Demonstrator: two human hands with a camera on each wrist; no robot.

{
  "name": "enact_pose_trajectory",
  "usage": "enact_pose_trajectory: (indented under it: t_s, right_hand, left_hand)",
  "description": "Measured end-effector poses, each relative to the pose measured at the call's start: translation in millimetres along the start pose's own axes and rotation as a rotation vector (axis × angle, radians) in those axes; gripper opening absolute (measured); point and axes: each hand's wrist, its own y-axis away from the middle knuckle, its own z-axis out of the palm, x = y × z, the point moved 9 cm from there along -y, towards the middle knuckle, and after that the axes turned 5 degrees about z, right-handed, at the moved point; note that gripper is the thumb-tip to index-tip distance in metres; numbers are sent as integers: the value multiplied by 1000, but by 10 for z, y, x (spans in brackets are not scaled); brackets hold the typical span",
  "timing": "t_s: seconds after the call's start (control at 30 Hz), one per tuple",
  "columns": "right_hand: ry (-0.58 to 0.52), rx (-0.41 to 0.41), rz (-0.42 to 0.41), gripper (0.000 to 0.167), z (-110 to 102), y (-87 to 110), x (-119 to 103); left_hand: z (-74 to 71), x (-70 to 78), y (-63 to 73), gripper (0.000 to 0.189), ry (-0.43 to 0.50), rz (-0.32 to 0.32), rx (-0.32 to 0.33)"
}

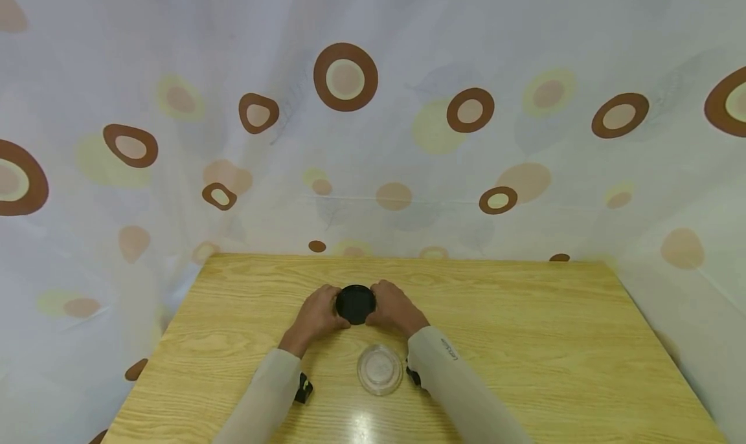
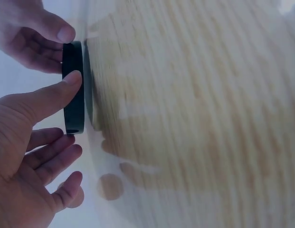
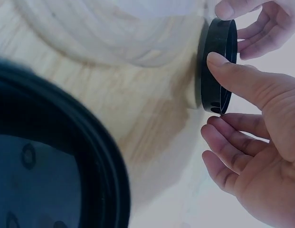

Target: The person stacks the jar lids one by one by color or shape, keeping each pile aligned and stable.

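Both hands hold a black round lid (image 1: 355, 304) between them, close over the wooden table. The left hand (image 1: 318, 313) pinches its left side, and in the left wrist view the left thumb (image 2: 66, 90) lies on the lid's rim. On the opposite side the right hand (image 1: 396, 307) grips the edge, its thumb (image 3: 228, 71) pressed on the rim and the other fingers spread beneath. Nearer the person, between the forearms, a clear round container (image 1: 380, 369) stands on the table; it also shows at the top of the right wrist view.
The wood-grain table (image 1: 524, 340) reaches back to a patterned curtain (image 1: 408, 140) that also hangs along both sides. Black wrist devices (image 1: 303, 389) show at the sleeves. A large dark round rim (image 3: 114, 166) fills the lower left of the right wrist view.
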Motion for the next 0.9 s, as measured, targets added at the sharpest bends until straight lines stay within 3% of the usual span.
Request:
enact_pose_trajectory:
  t_s: [0.63,0.9]
  right_hand:
    - [-7,-35,43,66,-168,117,-26]
    - [-18,-22,32,66,-249,231,44]
  left_hand:
    - [-22,112,27,67,31,-1,-15]
    - [-58,283,61,68,58,35,-1]
